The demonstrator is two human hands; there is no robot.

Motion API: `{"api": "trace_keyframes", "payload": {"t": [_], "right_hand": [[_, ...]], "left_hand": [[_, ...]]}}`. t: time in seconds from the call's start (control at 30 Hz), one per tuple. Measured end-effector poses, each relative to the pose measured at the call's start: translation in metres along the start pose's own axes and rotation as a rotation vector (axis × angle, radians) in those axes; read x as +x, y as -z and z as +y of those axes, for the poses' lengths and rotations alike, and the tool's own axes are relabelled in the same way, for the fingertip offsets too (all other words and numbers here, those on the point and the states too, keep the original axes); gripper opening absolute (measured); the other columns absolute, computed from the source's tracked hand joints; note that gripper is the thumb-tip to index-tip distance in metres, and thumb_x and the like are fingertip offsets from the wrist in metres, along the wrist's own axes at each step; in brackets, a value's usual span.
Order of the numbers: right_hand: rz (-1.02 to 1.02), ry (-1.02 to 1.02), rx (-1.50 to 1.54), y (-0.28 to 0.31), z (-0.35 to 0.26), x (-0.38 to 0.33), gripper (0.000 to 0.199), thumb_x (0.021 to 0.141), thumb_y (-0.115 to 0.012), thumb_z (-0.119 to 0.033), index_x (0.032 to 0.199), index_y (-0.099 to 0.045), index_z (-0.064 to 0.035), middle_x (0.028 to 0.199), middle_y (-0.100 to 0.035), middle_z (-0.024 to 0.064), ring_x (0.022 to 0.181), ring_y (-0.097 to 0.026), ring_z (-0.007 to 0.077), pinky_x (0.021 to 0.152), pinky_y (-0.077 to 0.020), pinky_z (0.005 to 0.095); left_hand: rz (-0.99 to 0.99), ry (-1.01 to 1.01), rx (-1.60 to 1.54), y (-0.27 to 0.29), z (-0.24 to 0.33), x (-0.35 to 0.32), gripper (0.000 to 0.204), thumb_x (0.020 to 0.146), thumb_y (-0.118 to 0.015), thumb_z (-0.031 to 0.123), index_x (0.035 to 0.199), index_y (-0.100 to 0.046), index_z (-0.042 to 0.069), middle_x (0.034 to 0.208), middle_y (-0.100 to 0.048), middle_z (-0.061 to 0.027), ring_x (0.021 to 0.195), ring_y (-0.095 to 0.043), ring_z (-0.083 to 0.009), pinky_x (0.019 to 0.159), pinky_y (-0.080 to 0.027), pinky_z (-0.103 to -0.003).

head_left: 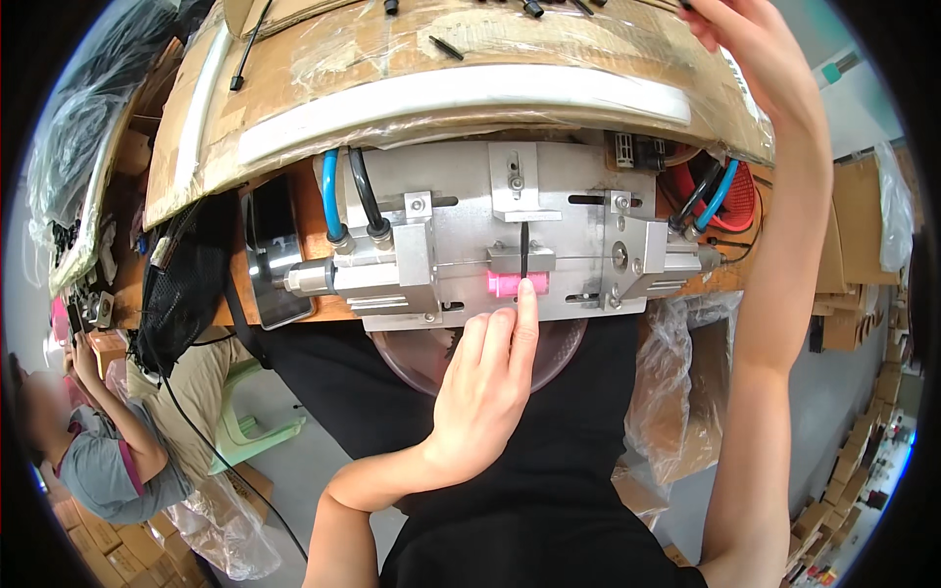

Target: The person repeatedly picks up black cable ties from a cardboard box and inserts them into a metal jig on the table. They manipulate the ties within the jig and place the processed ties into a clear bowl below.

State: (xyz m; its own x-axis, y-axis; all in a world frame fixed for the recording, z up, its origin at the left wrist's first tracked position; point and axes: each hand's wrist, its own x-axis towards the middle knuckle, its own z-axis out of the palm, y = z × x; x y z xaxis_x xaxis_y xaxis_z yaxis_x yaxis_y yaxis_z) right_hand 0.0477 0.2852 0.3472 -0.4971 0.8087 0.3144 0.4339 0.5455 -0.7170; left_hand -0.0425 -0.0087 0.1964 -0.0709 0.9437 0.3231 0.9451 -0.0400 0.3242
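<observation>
Where the left hand (482, 377) touches, a thin black rod (524, 249) stands upright.

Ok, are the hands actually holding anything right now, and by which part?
Nothing is clearly gripped. The left hand presses its index fingertip at the bottom end of a thin black rod in the metal fixture. The right hand reaches up over the cardboard-covered bench; any hold there can't be told.

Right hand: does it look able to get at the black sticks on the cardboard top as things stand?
Probably yes. The right hand is raised over the plastic-covered cardboard top, where a black stick lies loose in the open. The left hand is low at the metal fixture, out of the way.
</observation>
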Motion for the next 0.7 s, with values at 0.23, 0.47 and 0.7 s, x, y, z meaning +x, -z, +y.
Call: {"api": "trace_keyframes", "payload": {"t": [0.23,0.47,0.7], "right_hand": [[0.188,0.379,0.442,-0.031,0.002,-0.142,0.011,0.085,-0.068,0.000,0.093,-0.061,0.0027,0.089,-0.066,0.0100,0.076,-0.063,0.0184,0.073,-0.0529,0.0314],[-0.043,0.380,0.130,-0.126,0.013,-0.244,0.065,0.069,-0.074,0.012,0.130,-0.051,0.0095,0.078,-0.061,0.0117,0.063,-0.057,0.0227,0.057,-0.0483,0.0334],[-0.162,0.285,0.057,-0.138,0.018,-0.242,0.072,0.068,-0.075,0.010,0.135,-0.051,0.0046,0.084,-0.065,0.0135,0.071,-0.063,0.0240,0.065,-0.0521,0.0326]], "left_hand": [[0.002,-0.015,-0.097,0.040,-0.016,0.027,0.057,0.075,-0.064,-0.007,0.131,-0.053,-0.002,0.098,-0.053,-0.0123,0.090,-0.053,-0.0284,0.081,-0.047,-0.038],[0.493,0.075,0.252,0.097,-0.117,0.170,0.013,0.084,-0.067,0.008,0.096,-0.067,0.002,0.084,-0.066,-0.0159,0.080,-0.062,-0.0336,0.077,-0.050,-0.037],[0.122,0.200,-0.061,0.116,-0.165,0.179,0.023,0.084,-0.068,0.006,0.106,-0.065,0.002,0.082,-0.065,-0.0083,0.078,-0.062,-0.0181,0.078,-0.049,-0.029]]}}
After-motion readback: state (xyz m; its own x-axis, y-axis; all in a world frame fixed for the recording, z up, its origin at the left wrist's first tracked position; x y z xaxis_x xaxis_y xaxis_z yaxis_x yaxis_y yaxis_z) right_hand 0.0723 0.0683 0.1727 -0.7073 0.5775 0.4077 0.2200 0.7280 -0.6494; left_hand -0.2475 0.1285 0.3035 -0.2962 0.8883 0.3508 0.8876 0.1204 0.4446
